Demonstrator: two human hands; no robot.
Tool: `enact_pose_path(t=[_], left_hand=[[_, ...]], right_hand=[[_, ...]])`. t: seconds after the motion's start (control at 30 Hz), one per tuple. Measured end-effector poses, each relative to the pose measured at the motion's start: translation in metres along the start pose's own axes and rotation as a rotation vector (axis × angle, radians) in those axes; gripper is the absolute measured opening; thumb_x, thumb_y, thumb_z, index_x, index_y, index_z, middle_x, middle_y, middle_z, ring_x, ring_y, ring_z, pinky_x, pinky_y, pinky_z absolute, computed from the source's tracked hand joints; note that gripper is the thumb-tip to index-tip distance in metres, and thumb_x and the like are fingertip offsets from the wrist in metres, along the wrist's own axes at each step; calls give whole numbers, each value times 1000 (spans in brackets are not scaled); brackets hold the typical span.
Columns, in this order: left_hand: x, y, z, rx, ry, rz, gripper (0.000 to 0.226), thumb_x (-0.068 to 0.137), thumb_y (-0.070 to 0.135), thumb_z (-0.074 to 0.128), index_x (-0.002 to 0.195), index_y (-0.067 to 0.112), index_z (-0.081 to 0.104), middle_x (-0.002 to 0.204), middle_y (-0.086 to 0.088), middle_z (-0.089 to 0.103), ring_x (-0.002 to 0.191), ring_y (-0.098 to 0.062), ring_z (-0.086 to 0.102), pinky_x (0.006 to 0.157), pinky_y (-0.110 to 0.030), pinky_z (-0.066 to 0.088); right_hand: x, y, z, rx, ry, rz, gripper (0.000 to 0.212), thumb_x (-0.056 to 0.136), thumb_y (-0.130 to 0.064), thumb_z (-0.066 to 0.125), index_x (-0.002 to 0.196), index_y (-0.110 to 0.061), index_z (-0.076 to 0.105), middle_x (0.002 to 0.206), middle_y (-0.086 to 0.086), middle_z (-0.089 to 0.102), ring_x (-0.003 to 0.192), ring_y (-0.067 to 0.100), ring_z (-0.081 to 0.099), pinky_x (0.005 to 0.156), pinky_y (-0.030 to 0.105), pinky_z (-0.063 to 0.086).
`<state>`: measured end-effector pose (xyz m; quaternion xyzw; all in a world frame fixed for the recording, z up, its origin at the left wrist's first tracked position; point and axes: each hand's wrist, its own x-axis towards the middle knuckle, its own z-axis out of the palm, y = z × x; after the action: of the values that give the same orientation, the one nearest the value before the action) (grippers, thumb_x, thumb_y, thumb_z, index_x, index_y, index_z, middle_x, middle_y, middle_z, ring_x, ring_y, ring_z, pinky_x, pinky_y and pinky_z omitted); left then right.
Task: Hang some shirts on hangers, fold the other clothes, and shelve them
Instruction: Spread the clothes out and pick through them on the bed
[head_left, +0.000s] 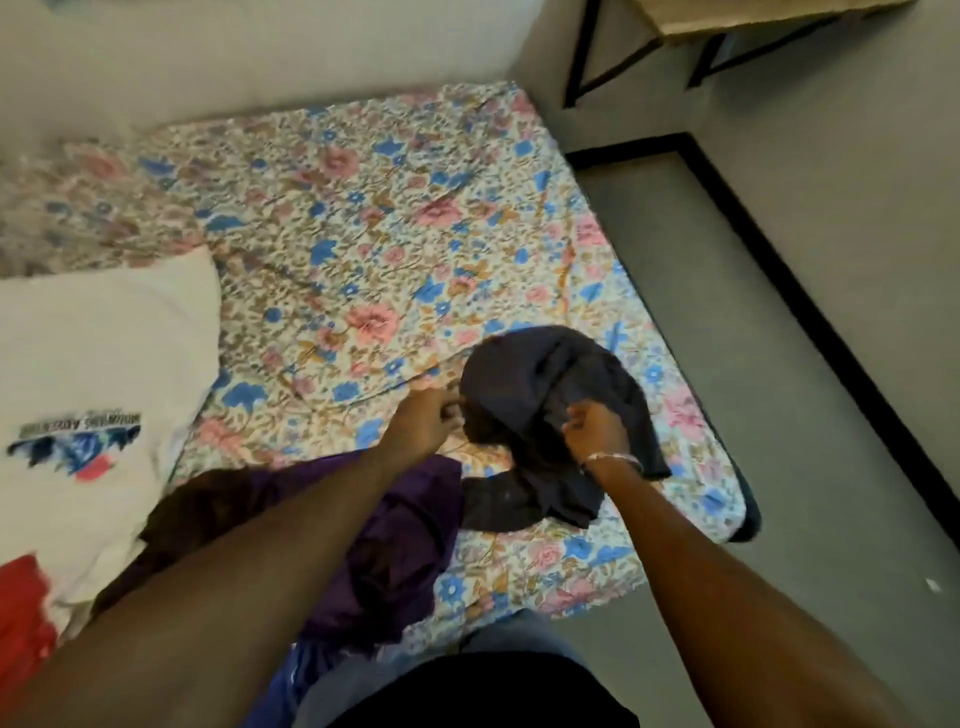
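Observation:
A dark navy garment (550, 379) lies bunched on the flowered bed sheet (363, 234) near the bed's right edge. My left hand (423, 418) pinches its left edge, fingers curled. My right hand (597, 428), with a bracelet on the wrist, grips a fold in the garment's middle. A purple garment (395, 551) lies crumpled under my left forearm. A white T-shirt with a blue and red print (98, 374) is spread at the left. Red cloth (23, 608) shows at the lower left corner.
The mattress sits low against a pale wall. Grey floor (779, 415) with a black skirting line runs along the right. A table with black metal legs (582, 57) stands at the top right. Blue cloth (291, 686) lies near my legs.

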<state>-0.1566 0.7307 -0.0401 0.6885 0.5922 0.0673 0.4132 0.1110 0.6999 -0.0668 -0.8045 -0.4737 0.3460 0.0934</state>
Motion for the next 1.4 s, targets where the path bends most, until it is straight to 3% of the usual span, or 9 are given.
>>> enact_pose_path(t=[0.2, 0.3, 0.47, 0.6, 0.7, 0.87, 1.07, 1.27, 1.4], left_hand=[[-131, -191, 28, 0, -32, -394, 41, 92, 23, 73, 131, 10, 66, 111, -6, 76, 109, -25, 70, 87, -28, 48], [-171, -226, 52, 18, -156, -346, 63, 94, 37, 69, 149, 14, 48, 141, -9, 60, 130, -28, 57, 104, -31, 42], [-195, -255, 98, -79, -236, -309, 66, 98, 33, 65, 154, 14, 37, 156, -10, 44, 141, -30, 44, 113, -33, 34], [-204, -270, 96, -140, -203, -261, 60, 98, 31, 64, 152, 16, 43, 153, -8, 48, 139, -27, 46, 107, -26, 35], [-206, -281, 72, -132, -156, -277, 61, 97, 34, 66, 152, 20, 43, 154, -3, 48, 140, -23, 45, 110, -27, 35], [-186, -278, 13, -146, 55, -171, 85, 89, 27, 77, 158, 19, 28, 159, -3, 35, 145, -17, 35, 116, -31, 34], [-143, -233, -48, -378, 125, 3, 97, 76, 53, 74, 157, 32, 24, 159, 6, 36, 145, -10, 37, 120, -32, 31], [-127, -185, -81, -230, 45, 101, 26, 78, 55, 70, 103, 51, 64, 103, 23, 71, 95, 4, 67, 91, -33, 54], [-122, -153, -97, -307, -88, 213, 46, 84, 60, 73, 114, 26, 72, 108, 11, 75, 101, -4, 70, 88, -26, 56]], right_hand=[[-47, -24, 151, -44, -283, -98, 9, 85, -21, 70, 77, -24, 68, 89, 7, 75, 91, 31, 70, 76, 35, 55], [-73, -29, 209, -74, -393, -113, 11, 85, -20, 74, 94, -26, 71, 100, 9, 75, 99, 31, 69, 84, 42, 56], [-94, -28, 292, 54, -328, 162, 102, 77, -19, 86, 154, -2, 22, 151, 21, 38, 129, 38, 51, 103, 44, 45], [-82, -9, 340, 205, -308, 321, 70, 67, -18, 89, 129, -7, 58, 102, 15, 65, 93, 34, 66, 93, 54, 53], [-93, -50, 321, 49, -316, 128, 14, 88, -11, 70, 94, 1, 76, 92, 25, 71, 87, 37, 68, 80, 38, 52], [-131, -126, 250, 207, -498, -215, 7, 96, -2, 61, 96, -7, 65, 74, 11, 62, 48, -1, 55, 61, 28, 51], [-153, -178, 114, 544, -804, -395, 9, 97, -10, 58, 95, -9, 67, 76, -2, 65, 65, 7, 56, 62, 20, 45], [-136, -175, 17, 652, -547, -451, 14, 99, 0, 52, 103, 3, 65, 68, -3, 64, 60, 6, 58, 62, 17, 49], [-129, -156, -17, 761, -298, -409, 17, 97, -10, 56, 93, -12, 73, 77, 4, 68, 68, 14, 61, 67, 25, 51]])
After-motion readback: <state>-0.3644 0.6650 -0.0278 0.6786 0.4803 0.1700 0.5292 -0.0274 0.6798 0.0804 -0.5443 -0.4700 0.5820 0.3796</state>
